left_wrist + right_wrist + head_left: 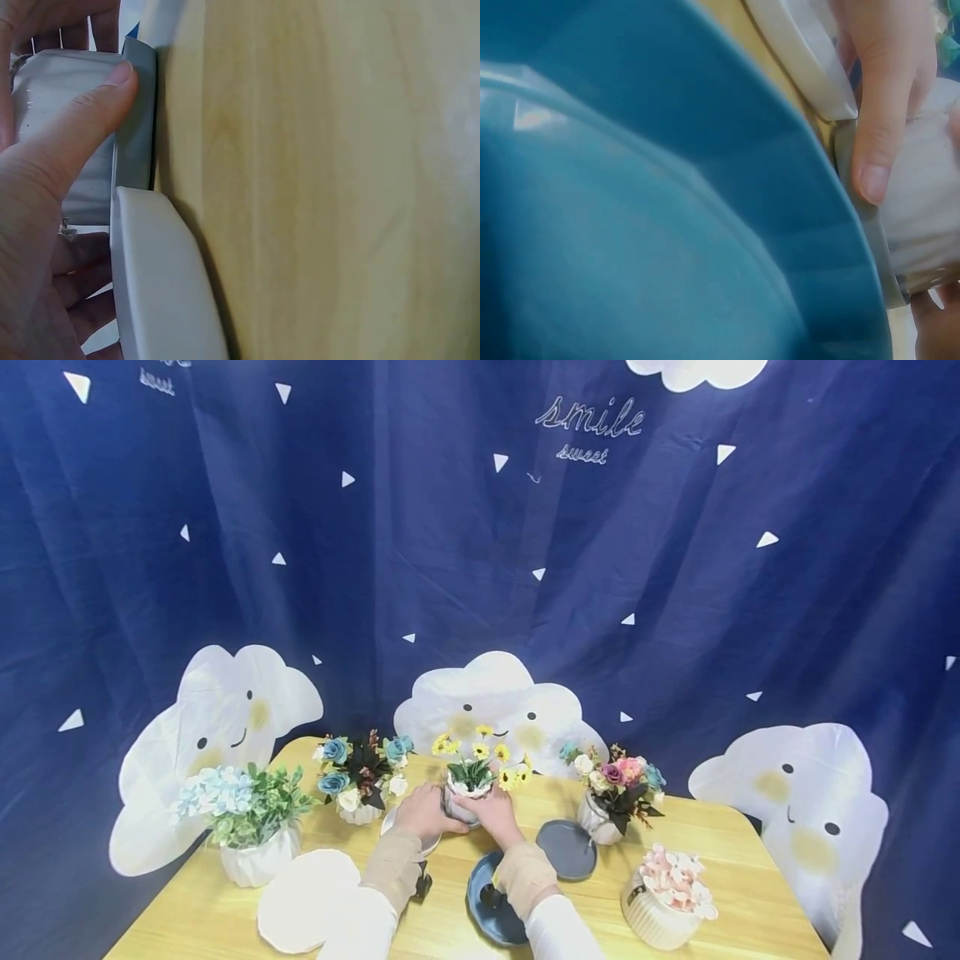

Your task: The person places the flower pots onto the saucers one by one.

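Both hands close around one small white pot [467, 800] at the back middle of the wooden surface [750, 860]. The pot holds yellow daisy-like flowers [480, 752] over green leaves. The left hand [423, 810] wraps the pot's left side; in the left wrist view its thumb [75, 131] lies pressed along the pot's pale wall. The right hand [491, 812] takes the other side, a fingertip [875, 176] flat on the white wall in the right wrist view. So each grip is curled on the pot, which seems to stand on a grey saucer [139, 120] (its edge shows just under the pot in both wrist views).

A white dish [420, 839] lies beside the left hand, mostly covered by it. A dark blue plate [491, 902] sits under the right forearm, and a grey-blue plate [567, 847] lies just to its right.

Four other pots stand around:
- a ribbed white one with pale blue blossoms [251, 827] at far left
- one with blue and cream roses [360, 777]
- one with pink and purple blooms [611, 793]
- a ribbed one with pink petals [667, 897] at front right

A scalloped white plate [307, 902] lies at front left.
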A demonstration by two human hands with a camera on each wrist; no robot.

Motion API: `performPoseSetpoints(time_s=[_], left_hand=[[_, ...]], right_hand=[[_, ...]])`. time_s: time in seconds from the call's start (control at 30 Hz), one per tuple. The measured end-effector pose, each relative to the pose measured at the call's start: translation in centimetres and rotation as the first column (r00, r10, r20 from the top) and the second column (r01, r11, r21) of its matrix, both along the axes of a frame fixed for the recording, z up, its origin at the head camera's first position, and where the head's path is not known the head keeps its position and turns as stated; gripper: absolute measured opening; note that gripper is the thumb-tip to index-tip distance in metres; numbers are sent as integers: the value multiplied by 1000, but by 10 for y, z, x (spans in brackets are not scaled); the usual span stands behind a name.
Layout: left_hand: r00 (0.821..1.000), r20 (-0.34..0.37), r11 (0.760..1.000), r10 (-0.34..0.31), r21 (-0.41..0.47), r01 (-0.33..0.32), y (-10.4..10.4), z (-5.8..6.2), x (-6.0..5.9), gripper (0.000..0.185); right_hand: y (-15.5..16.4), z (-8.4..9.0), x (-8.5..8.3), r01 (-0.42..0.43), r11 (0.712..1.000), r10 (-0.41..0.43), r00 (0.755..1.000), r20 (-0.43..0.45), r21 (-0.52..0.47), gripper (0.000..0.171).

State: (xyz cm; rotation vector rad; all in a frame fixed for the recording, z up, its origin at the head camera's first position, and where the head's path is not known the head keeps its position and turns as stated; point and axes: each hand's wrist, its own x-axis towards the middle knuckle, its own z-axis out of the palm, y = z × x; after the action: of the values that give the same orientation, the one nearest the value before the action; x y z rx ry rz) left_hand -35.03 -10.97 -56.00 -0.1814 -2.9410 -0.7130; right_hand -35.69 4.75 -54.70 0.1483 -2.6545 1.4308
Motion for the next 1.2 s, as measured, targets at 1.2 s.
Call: performPoseSetpoints(time_s=[1.2], left_hand=[[999, -36, 999, 33, 38, -32, -3, 40, 30, 64]], right_hand=[[39, 23, 16, -230, 963, 213, 968, 130, 138, 66]])
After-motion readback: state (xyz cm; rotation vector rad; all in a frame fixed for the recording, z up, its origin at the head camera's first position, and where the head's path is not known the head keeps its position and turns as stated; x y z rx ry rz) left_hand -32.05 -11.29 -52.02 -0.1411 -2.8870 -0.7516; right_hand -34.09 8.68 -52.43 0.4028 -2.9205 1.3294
